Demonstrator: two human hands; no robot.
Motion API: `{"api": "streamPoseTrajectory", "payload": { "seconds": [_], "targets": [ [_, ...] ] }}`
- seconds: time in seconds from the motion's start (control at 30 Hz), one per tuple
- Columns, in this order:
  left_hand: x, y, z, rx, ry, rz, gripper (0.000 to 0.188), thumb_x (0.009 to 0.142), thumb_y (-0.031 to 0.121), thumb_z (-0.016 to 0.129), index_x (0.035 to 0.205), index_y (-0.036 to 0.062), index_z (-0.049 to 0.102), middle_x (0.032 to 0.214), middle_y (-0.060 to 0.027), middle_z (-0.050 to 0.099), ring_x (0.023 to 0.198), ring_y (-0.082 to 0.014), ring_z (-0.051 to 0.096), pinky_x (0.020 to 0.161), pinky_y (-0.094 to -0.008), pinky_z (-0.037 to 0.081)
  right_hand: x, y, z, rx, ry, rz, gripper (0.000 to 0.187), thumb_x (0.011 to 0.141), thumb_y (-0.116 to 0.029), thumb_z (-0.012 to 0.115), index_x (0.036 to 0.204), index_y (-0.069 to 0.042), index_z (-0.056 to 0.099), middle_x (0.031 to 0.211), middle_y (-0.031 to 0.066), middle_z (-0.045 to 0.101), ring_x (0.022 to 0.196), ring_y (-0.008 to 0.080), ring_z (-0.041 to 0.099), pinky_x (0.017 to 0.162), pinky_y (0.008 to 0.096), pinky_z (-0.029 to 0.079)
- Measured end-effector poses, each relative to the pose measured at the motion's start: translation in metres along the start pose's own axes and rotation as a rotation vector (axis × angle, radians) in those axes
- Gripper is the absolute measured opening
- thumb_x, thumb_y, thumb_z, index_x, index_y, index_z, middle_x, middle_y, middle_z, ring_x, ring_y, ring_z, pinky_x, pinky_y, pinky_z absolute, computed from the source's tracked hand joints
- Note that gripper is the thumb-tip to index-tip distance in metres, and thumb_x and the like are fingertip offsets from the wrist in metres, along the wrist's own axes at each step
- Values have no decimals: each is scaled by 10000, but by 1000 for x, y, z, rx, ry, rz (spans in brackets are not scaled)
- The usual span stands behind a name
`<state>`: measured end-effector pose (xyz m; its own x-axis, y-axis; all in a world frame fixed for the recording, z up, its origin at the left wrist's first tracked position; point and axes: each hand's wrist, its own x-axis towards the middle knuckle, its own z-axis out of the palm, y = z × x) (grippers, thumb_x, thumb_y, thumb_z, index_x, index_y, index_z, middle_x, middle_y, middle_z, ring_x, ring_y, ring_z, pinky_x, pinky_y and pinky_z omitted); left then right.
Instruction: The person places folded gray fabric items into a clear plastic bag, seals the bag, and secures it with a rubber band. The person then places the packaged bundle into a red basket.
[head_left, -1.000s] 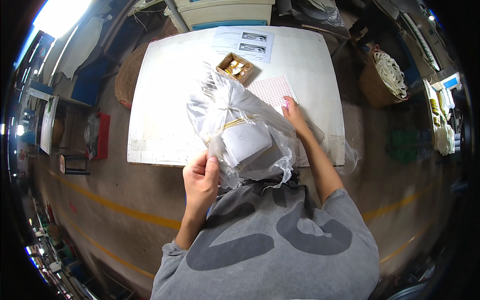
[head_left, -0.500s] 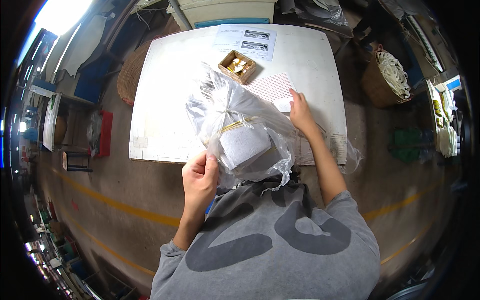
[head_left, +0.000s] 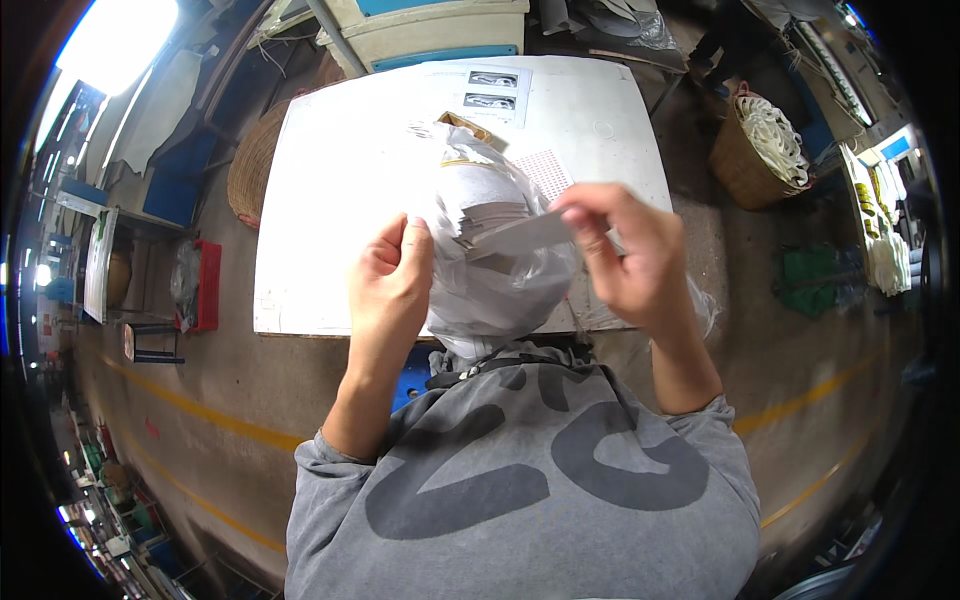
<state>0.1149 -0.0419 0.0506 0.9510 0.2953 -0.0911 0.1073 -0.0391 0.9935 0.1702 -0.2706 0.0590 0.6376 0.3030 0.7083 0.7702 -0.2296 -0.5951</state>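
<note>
A clear plastic bag [head_left: 520,300] stands in front of me at the table's near edge. Inside it is a bundle of pale grey-white flat pieces [head_left: 492,212], with a yellowish band near its far end. My left hand [head_left: 390,285] is closed, thumb against fingers, on the bag's left edge. In a pinch, my right hand [head_left: 635,255] has a thin pale grey flat piece [head_left: 530,234], which reaches leftward over the bag to the bundle. Whether its far end still touches the bundle I cannot tell. Beyond the bag lies a sheet of small red marks [head_left: 545,172], partly covered.
A small wicker box [head_left: 470,128] sits behind the bag, mostly hidden. A printed sheet with two pictures [head_left: 495,95] lies at the white table's [head_left: 330,200] far side. Baskets stand on both sides, one holding pale strips [head_left: 780,145]. A red crate [head_left: 208,285] is at left.
My right hand has left the red-marked sheet and come back to the bag, now pinching a grey flat piece. The bag has tilted, showing the bundle's layered edges. My left hand has risen slightly.
</note>
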Motion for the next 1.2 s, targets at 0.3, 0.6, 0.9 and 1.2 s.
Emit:
{"api": "streamPoseTrajectory", "payload": {
  "seconds": [0.3, 0.6, 0.9, 1.2],
  "targets": [
    [-1, 14, 13, 12, -76, 4, 349, 1119, 221, 567, 813, 55, 569, 674, 110, 448, 642, 18, 372, 539, -236, 311, 0, -4, -12, 5, -115, 142, 76, 1068, -90, 684, 1065, -18, 709, 792, 57, 703, 616, 83, 563, 570, 256, 438],
    [22, 10, 18, -39, -51, 42, 338, 1099, 225, 568, 805, 59, 561, 670, 99, 451, 641, 13, 379, 549, -233, 328, -9, -10, 0, -95, -140, 246, 94, 1092, -93, 647, 1095, -17, 701, 816, 95, 714, 659, 119, 616, 607, 271, 471],
    [21, 9, 13, -2, -95, 28, 333, 1086, 226, 567, 798, 61, 552, 671, 97, 449, 639, 7, 380, 553, -236, 326, -13, 11, 10, -154, -27, -38, 77, 1070, -49, 658, 1143, -28, 651, 974, 109, 767, 779, 212, 725, 694, 300, 560],
    [24, 6, 8, 23, -80, 20, 327, 1076, 239, 571, 809, 51, 572, 671, 82, 471, 637, -4, 394, 556, -247, 337, -12, 30, 2, -140, -205, -178, 100, 1074, -18, 622, 1159, -64, 596, 969, 93, 767, 795, 234, 722, 680, 328, 568]
  ]
}}
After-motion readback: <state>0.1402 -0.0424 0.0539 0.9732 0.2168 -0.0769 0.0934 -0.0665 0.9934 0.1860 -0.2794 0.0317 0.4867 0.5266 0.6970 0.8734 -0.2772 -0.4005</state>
